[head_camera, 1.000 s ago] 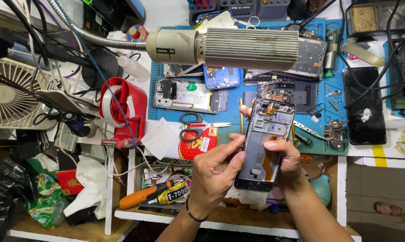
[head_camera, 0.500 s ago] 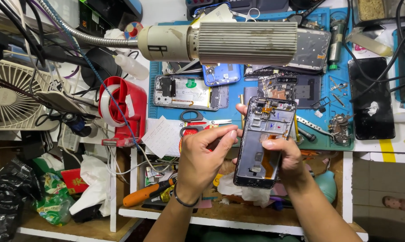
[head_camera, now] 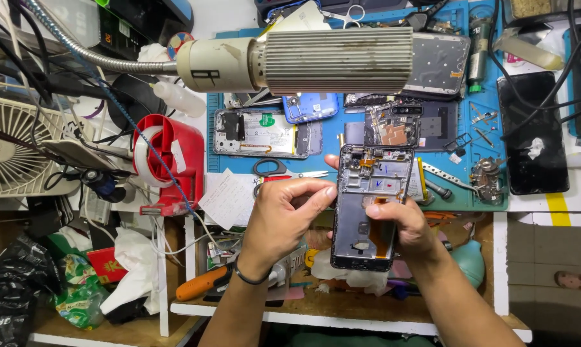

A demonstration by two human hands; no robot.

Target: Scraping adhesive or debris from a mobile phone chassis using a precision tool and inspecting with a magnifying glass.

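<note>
Hands (head_camera: 284,218) gripping opened phone (head_camera: 371,205), mat edge (head_camera: 367,209) seemingly beneath

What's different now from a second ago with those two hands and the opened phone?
The left hand has drawn back a little from the opened phone, so its pinched fingertips now sit at the frame's left edge rather than over its inside. The right hand keeps the same hold on the phone, thumb on the exposed parts. The lamp, scissors and blue mat lie as before.
</note>
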